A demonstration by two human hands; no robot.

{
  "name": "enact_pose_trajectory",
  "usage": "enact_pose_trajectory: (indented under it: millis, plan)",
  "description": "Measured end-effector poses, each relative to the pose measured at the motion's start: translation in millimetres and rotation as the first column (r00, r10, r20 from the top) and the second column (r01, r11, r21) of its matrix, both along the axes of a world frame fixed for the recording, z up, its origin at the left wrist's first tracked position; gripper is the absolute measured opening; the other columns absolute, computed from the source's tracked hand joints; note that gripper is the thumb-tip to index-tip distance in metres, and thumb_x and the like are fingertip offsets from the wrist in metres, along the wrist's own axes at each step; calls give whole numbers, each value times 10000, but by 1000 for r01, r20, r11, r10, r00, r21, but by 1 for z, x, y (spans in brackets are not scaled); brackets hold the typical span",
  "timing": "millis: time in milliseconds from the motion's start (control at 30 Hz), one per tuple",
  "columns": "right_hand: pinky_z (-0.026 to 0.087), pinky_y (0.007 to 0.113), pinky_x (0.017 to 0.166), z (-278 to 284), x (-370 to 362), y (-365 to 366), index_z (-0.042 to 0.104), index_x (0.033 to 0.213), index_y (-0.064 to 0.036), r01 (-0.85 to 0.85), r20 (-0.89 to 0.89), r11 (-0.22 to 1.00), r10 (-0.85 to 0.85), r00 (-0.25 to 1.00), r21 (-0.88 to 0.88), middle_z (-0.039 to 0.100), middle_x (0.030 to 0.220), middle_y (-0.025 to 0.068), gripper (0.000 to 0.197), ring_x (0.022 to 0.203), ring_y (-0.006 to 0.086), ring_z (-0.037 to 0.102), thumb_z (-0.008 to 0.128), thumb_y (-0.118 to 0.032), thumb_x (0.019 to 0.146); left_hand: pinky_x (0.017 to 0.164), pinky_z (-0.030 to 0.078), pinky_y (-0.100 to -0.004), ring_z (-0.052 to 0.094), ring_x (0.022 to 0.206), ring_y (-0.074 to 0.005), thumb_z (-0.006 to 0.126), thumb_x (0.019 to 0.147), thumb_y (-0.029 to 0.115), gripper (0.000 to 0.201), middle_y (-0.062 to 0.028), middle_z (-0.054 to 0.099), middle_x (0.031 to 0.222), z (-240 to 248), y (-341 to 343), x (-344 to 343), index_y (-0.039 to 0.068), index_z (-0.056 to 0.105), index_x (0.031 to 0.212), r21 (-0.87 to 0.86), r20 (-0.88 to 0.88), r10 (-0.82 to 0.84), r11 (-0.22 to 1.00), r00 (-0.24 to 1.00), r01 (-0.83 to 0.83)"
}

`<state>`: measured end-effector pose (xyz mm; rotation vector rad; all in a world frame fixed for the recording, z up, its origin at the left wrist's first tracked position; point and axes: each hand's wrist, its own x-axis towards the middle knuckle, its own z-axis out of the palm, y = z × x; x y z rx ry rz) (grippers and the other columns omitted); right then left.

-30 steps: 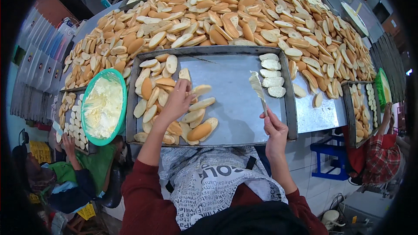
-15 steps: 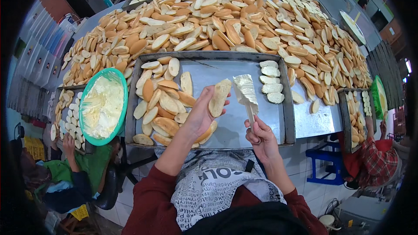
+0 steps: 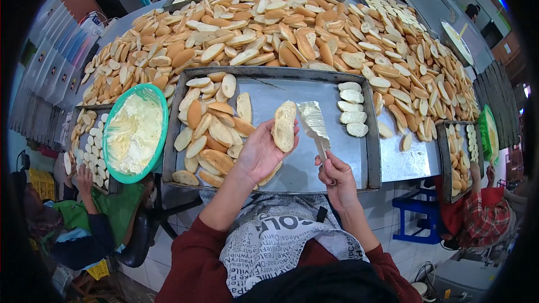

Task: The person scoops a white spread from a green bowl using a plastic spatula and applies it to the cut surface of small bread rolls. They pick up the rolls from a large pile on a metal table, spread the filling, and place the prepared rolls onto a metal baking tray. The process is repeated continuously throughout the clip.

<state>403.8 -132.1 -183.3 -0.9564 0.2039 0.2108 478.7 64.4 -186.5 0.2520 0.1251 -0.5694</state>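
Observation:
A halved oblong bread roll (image 3: 284, 127) rests in my left hand (image 3: 260, 151), its pale cut side turned up and bare. My right hand (image 3: 337, 175) is closed round the handle of a broad spatula (image 3: 315, 125), whose blade carries a thick layer of pale cream. Blade and bread are a small gap apart. Both hands are above a dark-rimmed metal tray (image 3: 275, 186). Plain bread halves (image 3: 220, 131) heap up in its left part; a short column of cream-covered halves (image 3: 352, 118) lies along its right side.
Beyond the tray spreads a big pile of bread halves (image 3: 269, 28). A green basin of cream (image 3: 159, 160) stands left of the tray. Co-workers' hands work at trays on the left (image 3: 106, 188) and right (image 3: 447, 185). A blue stool (image 3: 418, 219) stands below the table at right.
The bread in my left hand has turned slightly so more of its cut face shows. The spatula has shifted a little left and down, still loaded with cream.

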Motion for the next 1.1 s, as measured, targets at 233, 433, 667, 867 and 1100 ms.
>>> enact_pose_trajectory:
  millis: [233, 433, 667, 867, 1100]
  plan:
    - [325, 181, 562, -4, 4, 4, 606, 1180, -42, 75, 138, 945, -31, 990, -320, 629, 935, 59, 303, 631, 64, 403, 595, -105, 884, 1002, 438, -364, 522, 1131, -263, 509, 945, 256, 449, -170, 516, 1202, 18, -5, -6, -34, 399, 1270, 198, 29, 75, 977, 997, -79]
    - [437, 216, 721, -15, 17, 18, 642, 1146, -76, 359, 490, 753, -56, 870, -552, 627, 966, 71, 288, 842, 123, 563, 584, -21, 870, 941, 477, -337, 555, 1055, -195, 545, 931, 257, 238, -103, 568, 1089, 8, -7, -8, 38, 507, 1017, 305, 9, 126, 945, 992, -123]
    - [467, 224, 717, -32, 28, 23, 666, 1115, -103, 453, 623, 645, 46, 781, -615, 627, 939, 86, 373, 832, 132, 591, 586, 95, 808, 934, 468, -298, 547, 1055, -159, 570, 917, 243, 326, -66, 565, 1119, 3, -7, -11, 26, 519, 1156, 340, 65, 164, 924, 984, -176]
    - [466, 235, 627, -31, 26, 5, 687, 1079, -124, 494, 652, 542, 140, 745, -680, 633, 897, 70, 472, 722, 138, 592, 588, 153, 710, 939, 466, -311, 548, 1053, -172, 562, 922, 242, 340, -72, 565, 1121, -1, 5, -6, 22, 506, 1176, 305, 19, 188, 934, 982, -185]
    - [419, 280, 560, -5, 13, -16, 707, 1040, -184, 591, 643, 266, 196, 741, -762, 651, 832, 49, 499, 612, 172, 555, 612, 102, 643, 902, 478, -349, 563, 1014, -159, 540, 936, 220, 231, -59, 573, 1078, 2, 11, -6, 63, 499, 1100, 404, 158, 288, 854, 944, -328]
